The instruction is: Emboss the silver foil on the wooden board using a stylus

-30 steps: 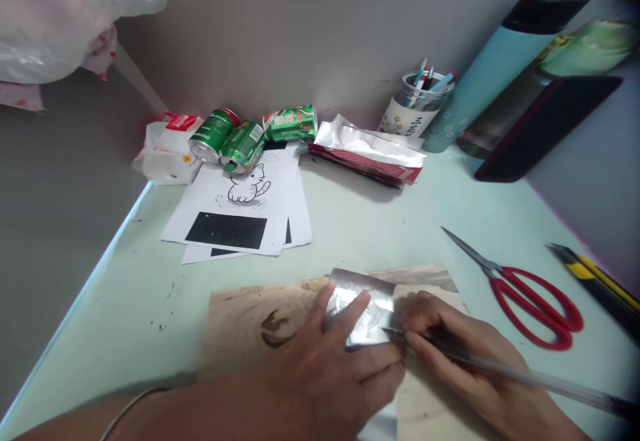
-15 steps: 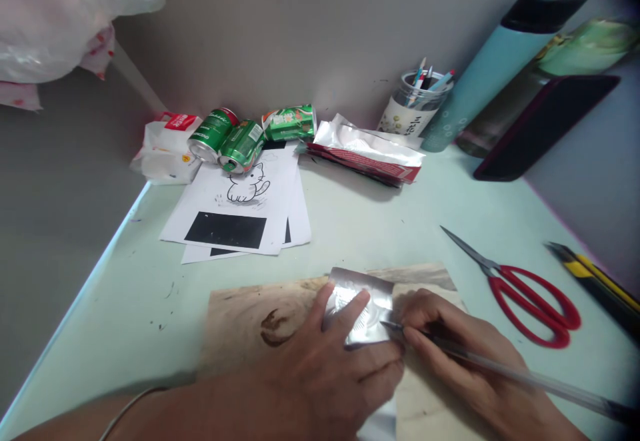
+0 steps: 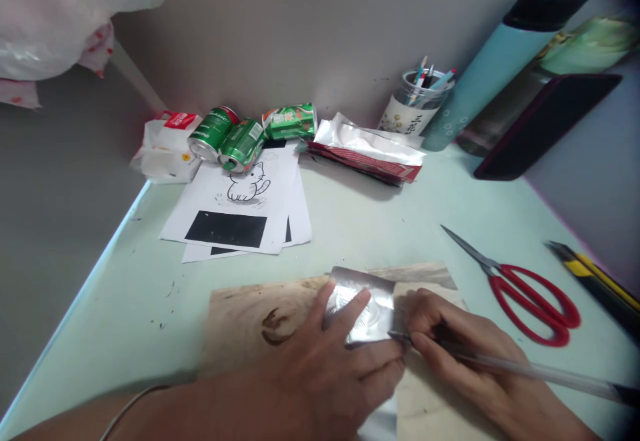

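Observation:
A small shiny metal sheet (image 3: 377,308) with faint raised lines lies on a wooden board (image 3: 235,314). My left hand (image 3: 330,368) rests across it, fingers spread; the index and middle fingertips press on its surface, and the palm hides its lower part. Pinched in my right hand (image 3: 465,354) is a slim pen (image 3: 540,371) with a clear barrel and dark tip. That tip is at the sheet's right edge, close to my left fingers; whether it touches the metal I cannot tell.
Red-handled scissors (image 3: 533,301) and a yellow-black utility knife (image 3: 595,274) lie to the right. Behind are printed cat drawings (image 3: 235,228), green drink cans (image 3: 243,144), foil packets (image 3: 367,151), a pen jar (image 3: 415,104), a blue bottle (image 3: 500,74) and a dark phone (image 3: 545,128).
The pen tip has shifted a little to the right, from the sheet's surface to its edge, with my right hand moving along. My left hand and the sheet stay put.

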The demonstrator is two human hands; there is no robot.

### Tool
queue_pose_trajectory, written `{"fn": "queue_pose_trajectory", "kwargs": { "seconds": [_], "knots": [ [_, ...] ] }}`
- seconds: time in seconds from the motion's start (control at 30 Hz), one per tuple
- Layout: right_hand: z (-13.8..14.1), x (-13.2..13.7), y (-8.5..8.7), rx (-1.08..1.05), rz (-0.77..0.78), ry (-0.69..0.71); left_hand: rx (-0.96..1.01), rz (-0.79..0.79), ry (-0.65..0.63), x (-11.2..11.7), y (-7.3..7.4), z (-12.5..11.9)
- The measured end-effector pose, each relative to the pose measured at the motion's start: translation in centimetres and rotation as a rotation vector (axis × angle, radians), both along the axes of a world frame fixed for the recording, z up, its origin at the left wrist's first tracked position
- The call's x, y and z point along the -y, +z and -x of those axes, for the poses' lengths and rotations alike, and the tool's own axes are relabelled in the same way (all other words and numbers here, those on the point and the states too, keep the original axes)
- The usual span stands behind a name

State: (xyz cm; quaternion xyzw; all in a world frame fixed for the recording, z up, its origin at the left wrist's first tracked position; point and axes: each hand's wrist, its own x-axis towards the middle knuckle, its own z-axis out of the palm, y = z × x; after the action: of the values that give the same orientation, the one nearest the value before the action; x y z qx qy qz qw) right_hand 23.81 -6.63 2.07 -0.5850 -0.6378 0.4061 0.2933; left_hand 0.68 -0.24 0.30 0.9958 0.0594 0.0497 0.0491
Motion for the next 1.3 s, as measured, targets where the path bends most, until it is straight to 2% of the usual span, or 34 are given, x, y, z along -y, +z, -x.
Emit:
{"fn": "queue_pose_trajectory", "kwargs": {
  "seconds": [0.23, 0.53, 0.73, 0.87, 1.0, 1.2, 1.3],
  "knots": [
    [0.1, 0.1, -0.1, 0.012, -0.067, -0.023, 0.006, 0.008, -0.004, -0.3, 0.4, -0.1],
    [0.1, -0.2, 0.4, 0.015, -0.021, -0.052, -0.034, 0.186, 0.026, 0.0, 0.6, 0.0],
    [0.8, 0.3, 0.7, 0.039, -0.023, -0.169, -0.015, 0.195, 0.042, -0.1, 1.0, -0.1],
    [1.8, 1.0, 0.5, 0.062, 0.002, -0.153, -0.023, 0.197, 0.046, 0.2, 0.6, -0.4],
    [2.4, 0.9, 0.2, 0.122, -0.039, -0.205, -0.004, 0.169, 0.07, 0.3, 0.4, -0.5],
    [2.6, 0.4, 0.4, 0.134, -0.051, -0.184, -0.017, 0.197, 0.022, -0.4, 1.6, -0.3],
    [2.7, 0.4, 0.4, 0.124, -0.053, -0.181, -0.022, 0.213, 0.028, -0.4, 1.8, -0.4]
  ]
}}
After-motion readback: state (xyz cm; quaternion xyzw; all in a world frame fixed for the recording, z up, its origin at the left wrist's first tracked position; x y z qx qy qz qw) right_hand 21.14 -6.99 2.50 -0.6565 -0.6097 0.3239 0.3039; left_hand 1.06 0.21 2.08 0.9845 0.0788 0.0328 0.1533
